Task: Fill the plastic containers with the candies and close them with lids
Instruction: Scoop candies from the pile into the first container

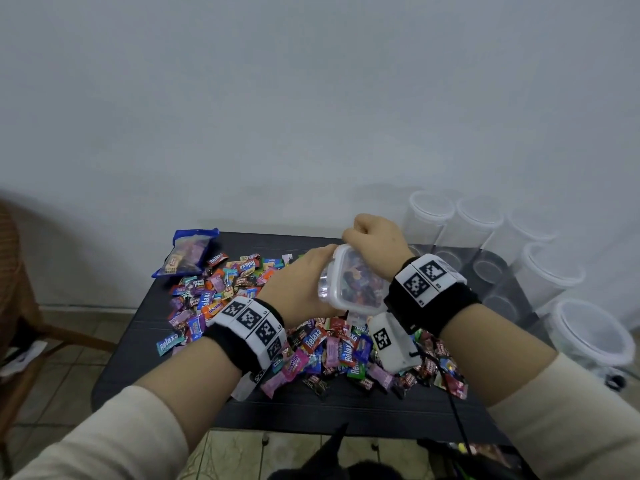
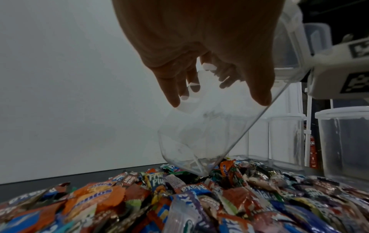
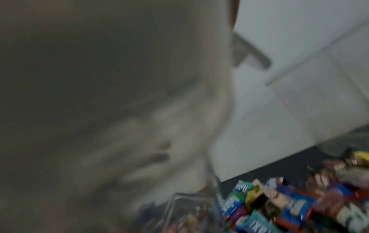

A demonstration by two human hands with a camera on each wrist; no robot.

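Left hand (image 1: 301,282) fingers (image 2: 175,88) wrap tilted container (image 1: 349,278) w/ corner on candies (image 1: 332,344); right hand (image 1: 374,237) clenched above rim.

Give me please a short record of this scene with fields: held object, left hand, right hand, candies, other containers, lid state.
held object: clear plastic container, tilted, its bottom corner touching the candy pile
left hand: grips the container's side
right hand: fingers curled at the container's mouth; contents of its grip not visible
candies: wrapped, heaped on the black table
other containers: clear, upright, along the right
lid state: held container not closed
blue bag: far left corner
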